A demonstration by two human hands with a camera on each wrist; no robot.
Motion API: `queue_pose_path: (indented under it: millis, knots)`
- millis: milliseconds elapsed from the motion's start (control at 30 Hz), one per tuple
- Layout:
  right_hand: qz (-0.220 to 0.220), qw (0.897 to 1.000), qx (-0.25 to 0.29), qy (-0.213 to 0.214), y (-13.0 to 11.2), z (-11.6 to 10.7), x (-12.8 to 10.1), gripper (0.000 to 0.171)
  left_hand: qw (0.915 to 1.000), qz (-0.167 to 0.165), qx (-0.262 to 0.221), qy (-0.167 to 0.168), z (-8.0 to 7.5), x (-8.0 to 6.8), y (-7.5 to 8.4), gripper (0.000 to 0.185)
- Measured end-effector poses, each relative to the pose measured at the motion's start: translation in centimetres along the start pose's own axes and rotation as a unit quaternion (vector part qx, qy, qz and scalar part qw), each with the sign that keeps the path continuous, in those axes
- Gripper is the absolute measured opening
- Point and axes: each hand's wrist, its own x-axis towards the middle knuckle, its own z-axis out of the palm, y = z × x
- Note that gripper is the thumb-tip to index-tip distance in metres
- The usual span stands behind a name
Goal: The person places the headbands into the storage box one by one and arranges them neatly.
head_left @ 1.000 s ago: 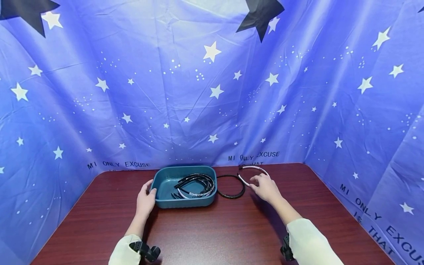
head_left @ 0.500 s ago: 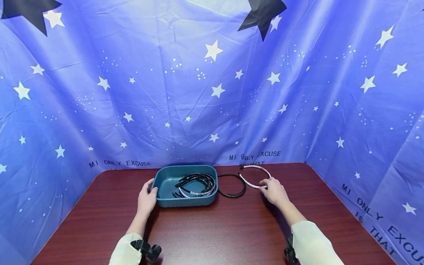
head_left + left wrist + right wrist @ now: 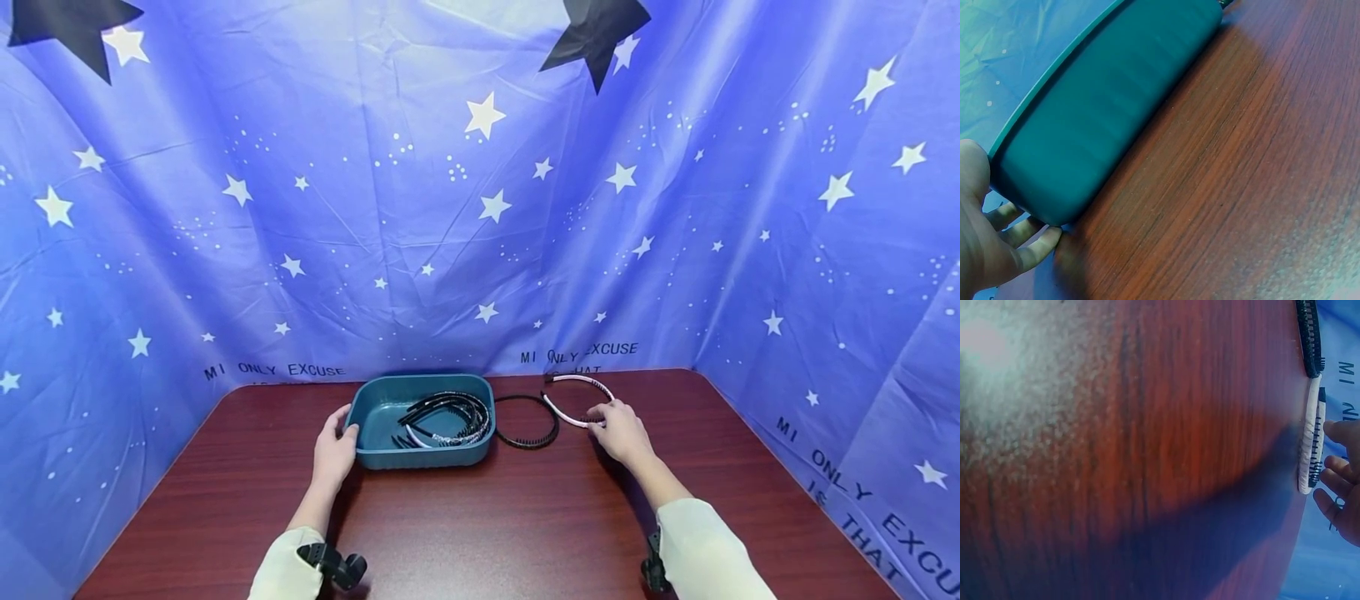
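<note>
My left hand (image 3: 334, 450) grips the left end of a teal plastic bin (image 3: 423, 458), thumb at the rim and fingers against the outer wall, as the left wrist view also shows. Several hair headbands (image 3: 450, 433), black and black-and-white, lie in the bin's right half. A pale pink-white toothed headband (image 3: 558, 412) lies on the table farther right. My right hand (image 3: 622, 429) is at its near right side, fingers loosely bent. In the right wrist view its fingertips (image 3: 1330, 428) are beside the pale headband (image 3: 1305, 447), not wrapped round it; exact contact is unclear.
Between the bin and the pale headband lies a black toothed headband (image 3: 528, 446), close to both. The dark red wooden table (image 3: 480, 525) ends at the back against a blue star-printed curtain (image 3: 420, 208).
The right hand has shifted slightly right along the pale headband, with its fingers looser than before. The left hand keeps its place on the bin. The last half second shows almost no motion.
</note>
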Motion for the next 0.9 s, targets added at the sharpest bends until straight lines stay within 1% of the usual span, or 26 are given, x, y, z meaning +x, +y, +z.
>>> queue_pose_path:
  millis: [200, 433, 700, 900]
  knots:
    - [0.006, 1.0, 0.002, -0.006, -0.26, 0.03, 0.1, 0.017, 1.0, -0.001, 0.004, 0.0, 0.01, -0.07, -0.02, 0.044]
    - [-0.002, 1.0, -0.007, -0.011, -0.71, 0.02, 0.31, 0.02, 1.0, -0.001, 0.0, -0.002, 0.04, -0.03, 0.04, 0.044]
    - [-0.007, 0.999, -0.015, -0.031, -0.72, 0.16, 0.7, 0.022, 1.0, -0.004, 0.001, -0.004, -0.02, -0.03, 0.07, 0.044]
    - [-0.007, 0.998, -0.031, -0.056, -0.71, 0.4, 0.65, 0.024, 1.0, -0.003, 0.003, -0.003, 0.0, 0.01, -0.07, 0.044]
